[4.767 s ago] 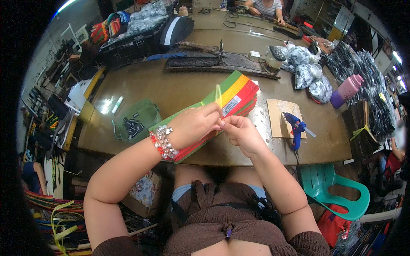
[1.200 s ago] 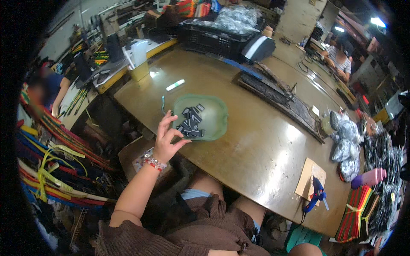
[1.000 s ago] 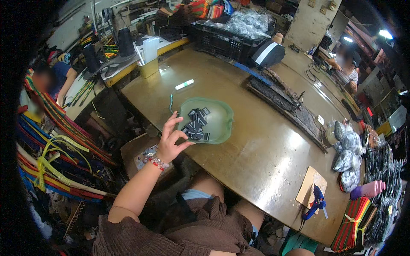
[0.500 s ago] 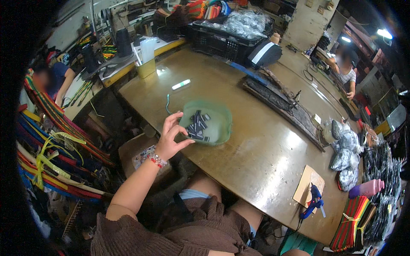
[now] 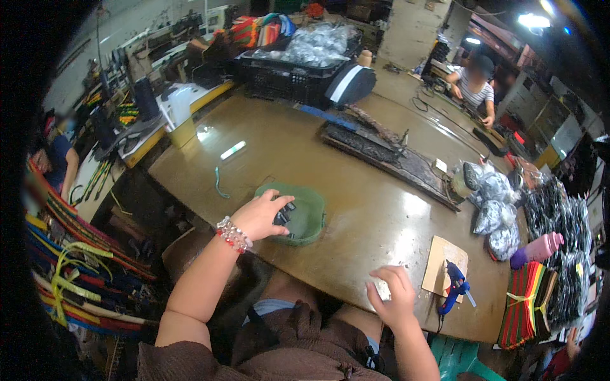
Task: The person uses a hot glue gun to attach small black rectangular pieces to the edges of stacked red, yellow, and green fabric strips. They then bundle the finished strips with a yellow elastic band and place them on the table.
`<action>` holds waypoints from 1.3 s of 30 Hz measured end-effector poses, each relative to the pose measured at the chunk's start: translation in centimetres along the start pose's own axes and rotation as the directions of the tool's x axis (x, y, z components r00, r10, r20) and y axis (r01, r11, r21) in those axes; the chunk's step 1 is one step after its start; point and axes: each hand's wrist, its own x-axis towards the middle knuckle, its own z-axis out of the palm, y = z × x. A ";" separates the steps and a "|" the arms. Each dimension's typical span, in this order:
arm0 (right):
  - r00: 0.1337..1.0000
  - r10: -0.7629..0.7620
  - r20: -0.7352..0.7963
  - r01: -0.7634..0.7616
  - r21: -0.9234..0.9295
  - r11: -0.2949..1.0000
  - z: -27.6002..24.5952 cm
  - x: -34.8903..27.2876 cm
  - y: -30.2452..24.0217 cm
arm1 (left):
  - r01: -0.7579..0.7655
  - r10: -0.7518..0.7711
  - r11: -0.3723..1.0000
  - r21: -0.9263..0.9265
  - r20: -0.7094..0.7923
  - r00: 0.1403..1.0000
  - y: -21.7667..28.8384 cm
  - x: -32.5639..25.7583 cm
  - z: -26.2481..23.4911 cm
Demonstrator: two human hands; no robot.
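Observation:
My left hand [image 5: 259, 216] is over the near left side of a green plastic basin [image 5: 311, 235]. Its thumb and fingers are spread around a pile of small black pieces [image 5: 284, 214] in the basin, and the palm hides part of the pile. I see no piece lifted. To the right, my right hand [image 5: 394, 293] is raised near the table's front edge, with curved fingers apart and nothing between them. A blue glue gun [image 5: 454, 286] lies just right of it, on a tan board [image 5: 437, 263].
On the brown table [image 5: 356, 222] lie a white stick [image 5: 233, 150], a teal cord [image 5: 219, 184] and a long dark board [image 5: 387, 165]. A black crate [image 5: 279, 79] stands at the back. Bagged goods [image 5: 495, 213] and a pink bottle [image 5: 540, 247] line the right. A person [image 5: 473, 89] works far right.
My left hand has lowered from the basin's left rim onto the black pieces. My right hand has come into view from below. The whole view has shifted slightly.

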 end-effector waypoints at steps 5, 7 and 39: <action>0.932 0.359 0.055 -0.361 0.035 0.932 3.8 -4.1 4.0 | 0.048 -0.090 0.976 0.211 0.196 0.977 0.8 2.4 1.4; 0.930 0.362 0.055 -0.364 0.023 0.931 3.9 -5.1 4.4 | 0.001 -0.019 0.995 0.102 0.172 0.985 0.5 2.8 1.4; 0.897 0.440 0.045 -0.441 0.129 0.888 3.4 -4.8 4.7 | -0.123 0.131 0.987 -0.107 0.076 0.988 2.6 2.8 4.4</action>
